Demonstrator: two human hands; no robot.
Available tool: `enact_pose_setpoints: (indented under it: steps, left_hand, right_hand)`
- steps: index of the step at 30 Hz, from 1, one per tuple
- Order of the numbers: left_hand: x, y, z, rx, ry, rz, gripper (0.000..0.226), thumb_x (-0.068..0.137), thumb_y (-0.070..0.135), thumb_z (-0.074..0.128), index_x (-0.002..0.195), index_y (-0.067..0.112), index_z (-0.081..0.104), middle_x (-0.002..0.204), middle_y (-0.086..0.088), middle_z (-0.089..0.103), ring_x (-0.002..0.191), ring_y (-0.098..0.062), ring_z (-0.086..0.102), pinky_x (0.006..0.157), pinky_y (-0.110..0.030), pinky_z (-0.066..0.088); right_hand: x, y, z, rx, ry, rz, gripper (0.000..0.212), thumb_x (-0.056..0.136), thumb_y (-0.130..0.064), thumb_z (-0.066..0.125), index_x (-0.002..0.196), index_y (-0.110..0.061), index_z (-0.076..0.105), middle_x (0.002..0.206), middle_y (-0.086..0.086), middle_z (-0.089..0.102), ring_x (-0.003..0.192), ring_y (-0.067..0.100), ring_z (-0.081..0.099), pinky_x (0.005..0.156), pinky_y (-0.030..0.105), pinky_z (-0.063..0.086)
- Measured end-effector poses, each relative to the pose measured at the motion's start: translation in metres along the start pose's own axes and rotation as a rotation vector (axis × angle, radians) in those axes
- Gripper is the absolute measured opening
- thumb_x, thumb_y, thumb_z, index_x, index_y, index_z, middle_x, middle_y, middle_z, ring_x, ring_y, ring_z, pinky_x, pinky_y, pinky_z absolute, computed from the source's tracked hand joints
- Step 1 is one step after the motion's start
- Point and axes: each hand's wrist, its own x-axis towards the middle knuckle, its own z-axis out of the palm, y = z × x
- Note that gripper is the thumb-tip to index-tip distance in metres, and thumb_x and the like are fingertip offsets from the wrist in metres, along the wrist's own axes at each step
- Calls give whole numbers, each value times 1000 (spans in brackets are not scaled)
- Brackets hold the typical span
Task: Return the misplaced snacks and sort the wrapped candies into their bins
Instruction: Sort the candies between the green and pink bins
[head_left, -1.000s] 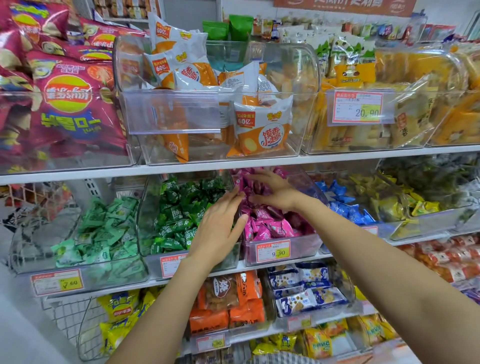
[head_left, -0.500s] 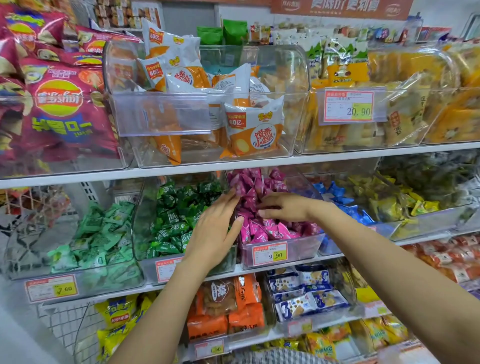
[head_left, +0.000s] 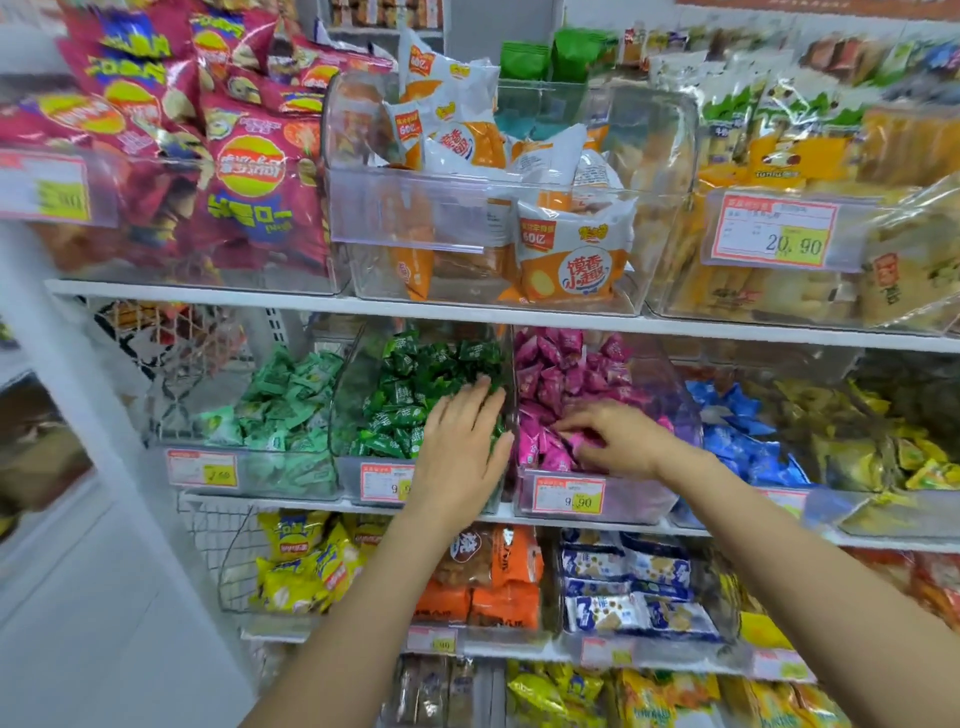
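I'm sorting candies: my left hand (head_left: 460, 447) lies flat, empty, on the green candies (head_left: 410, 384) beside the pink bin (head_left: 644, 501); my right hand (head_left: 618, 441) curls inside it, grip unclear; next probably calls for a precise pinch.

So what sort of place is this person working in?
Most likely a shop's snack aisle: shelves carry clear bins holding wrapped candies sorted by colour, printed price tags sit on the bin fronts, and big crisp bags fill the upper shelf.
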Motion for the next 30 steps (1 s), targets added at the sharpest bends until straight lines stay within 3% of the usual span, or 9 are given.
enact_pose_setpoints:
  steps: [5,8,12,16,19,23,27,30]
  left_hand:
    - [-40,-6,-17,-33,48,-130,57,99,43,21,147,15,36,156,-3,29,144,-19,23,120,-39,13]
    - [-62,-25,-32,-22,117,-276,57,97,41,22,142,14,42,151,-4,37,140,-22,29,116,-41,19]
    - [-94,-78,-56,75,143,-374,52,96,38,28,138,12,46,147,-7,40,137,-25,31,111,-50,30]
    - [-119,-142,-86,147,106,-335,54,95,37,29,143,14,41,154,-8,32,143,-26,26,116,-45,20]
    - [-131,-186,-100,207,1,-224,54,96,36,29,144,15,40,154,-8,32,144,-26,25,118,-44,16]
    - [-143,-230,-108,307,-92,-2,54,95,31,38,144,9,40,151,-11,38,140,-29,35,114,-49,30]
    - [-144,-255,-114,342,-125,120,58,94,33,33,147,9,35,154,-7,33,142,-25,33,115,-47,29]
    - [-144,-266,-114,348,-146,189,60,92,34,32,146,9,38,153,-8,35,141,-25,35,115,-45,28]
  right_hand:
    - [-3,-32,-17,203,376,-46,35,86,-24,63,120,-24,64,116,0,68,104,20,62,88,34,51]
    - [-10,-88,-30,432,432,-245,23,87,-15,64,110,-18,69,100,-1,68,89,14,64,79,31,51]
    - [3,-171,-25,543,295,-432,24,89,-13,62,112,-17,69,100,-3,64,87,8,61,77,22,49]
    - [49,-252,-16,612,256,-485,25,91,-13,59,116,-15,66,97,-10,57,86,5,58,74,8,43]
    - [98,-300,-9,588,176,-371,32,93,-13,57,124,-10,60,115,2,61,105,16,59,78,10,39]
    - [167,-329,14,334,-52,-137,47,97,-24,52,141,-10,43,148,13,40,137,25,36,104,24,26]
    - [199,-334,33,240,-172,61,56,101,-34,42,150,-15,23,159,13,14,147,25,14,111,25,16]
    - [206,-340,42,158,-380,74,52,101,-40,35,148,-18,30,158,9,20,145,25,22,115,32,17]
